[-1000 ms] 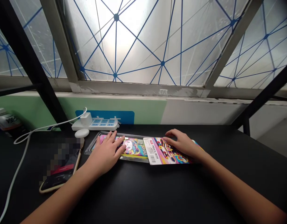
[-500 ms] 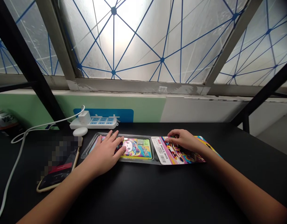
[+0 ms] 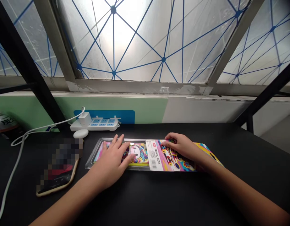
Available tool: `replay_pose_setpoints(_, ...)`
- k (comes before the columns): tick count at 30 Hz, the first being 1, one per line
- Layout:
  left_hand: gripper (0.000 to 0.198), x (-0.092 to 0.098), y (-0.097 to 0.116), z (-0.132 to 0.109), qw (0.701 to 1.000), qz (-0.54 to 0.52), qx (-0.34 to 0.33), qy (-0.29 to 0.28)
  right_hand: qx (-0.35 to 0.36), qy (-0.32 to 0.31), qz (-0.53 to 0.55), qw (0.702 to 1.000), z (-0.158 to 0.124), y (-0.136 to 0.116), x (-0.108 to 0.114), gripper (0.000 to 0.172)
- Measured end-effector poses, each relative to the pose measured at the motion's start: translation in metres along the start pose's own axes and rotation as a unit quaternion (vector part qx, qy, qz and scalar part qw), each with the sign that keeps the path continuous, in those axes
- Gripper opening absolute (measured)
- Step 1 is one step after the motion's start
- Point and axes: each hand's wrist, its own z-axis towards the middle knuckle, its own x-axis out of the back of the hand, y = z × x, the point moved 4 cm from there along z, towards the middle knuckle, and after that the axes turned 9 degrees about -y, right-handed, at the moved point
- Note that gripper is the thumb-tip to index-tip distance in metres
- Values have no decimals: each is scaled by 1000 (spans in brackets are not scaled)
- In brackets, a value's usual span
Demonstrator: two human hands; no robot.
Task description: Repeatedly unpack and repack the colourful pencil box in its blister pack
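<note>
A colourful pencil box [image 3: 138, 153] lies in a clear plastic tray [image 3: 93, 154] on the black table [image 3: 159, 194]. My left hand [image 3: 113, 158] lies flat on the box, fingers spread. A printed paper sleeve marked PENCIL BOX [image 3: 159, 160] overlaps the tray's right end. My right hand [image 3: 182, 147] rests on the sleeve with its fingers curled over the far edge, pressing on it.
A phone [image 3: 56, 175] lies left of the tray. Behind it are a white power strip [image 3: 95, 124] with a charger and cable, a small white oval case [image 3: 80, 133], and a bottle [image 3: 4, 124] at far left. A window and black frame bars stand behind.
The paper sleeve slid right off the tray half a second ago, and has now moved back left over the tray's right end. My left hand stayed on the box.
</note>
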Motion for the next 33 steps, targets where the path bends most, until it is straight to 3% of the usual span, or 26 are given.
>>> replay_pose_setpoints(3, 60, 4, 16, -11, 990, -125, -52, -33, 32, 7, -7, 999, 0, -6, -5, 38)
replay_pose_setpoints(5, 59, 9, 21, -14, 961, -258, -84, -53, 55, -1, -14, 998, -1, -9, -6, 37)
replay_pose_setpoints(8, 43, 21, 15, -11, 898, -431, -93, 7, 61, -26, -12, 998, -3, -11, -5, 38)
replay_pose_setpoints(12, 30, 33, -6, -3, 873, -438, -65, 204, 57, -57, -3, 997, -5, -7, 2, 41)
replay_pose_setpoints(14, 31, 32, -16, 0, 866, -433, -40, 249, 54, -87, -8, 995, -6, -4, 7, 44)
replay_pose_setpoints(18, 38, 22, -28, 6, 834, -500, -22, 232, 50, -133, -10, 990, -8, 3, 14, 55)
replay_pose_setpoints(23, 46, 19, -30, 9, 779, -584, -43, 226, 61, -108, -26, 992, -5, -1, 13, 65)
replay_pose_setpoints(27, 48, 24, -29, 7, 767, -592, -40, 244, 84, -118, -52, 988, 4, -33, -4, 66)
replay_pose_setpoints(31, 50, 26, -26, 4, 759, -603, -41, 242, 116, -118, -129, 978, 22, -89, -34, 64)
replay_pose_setpoints(33, 49, 26, -27, 4, 761, -602, -40, 237, 165, -115, -163, 966, 31, -120, -49, 61)
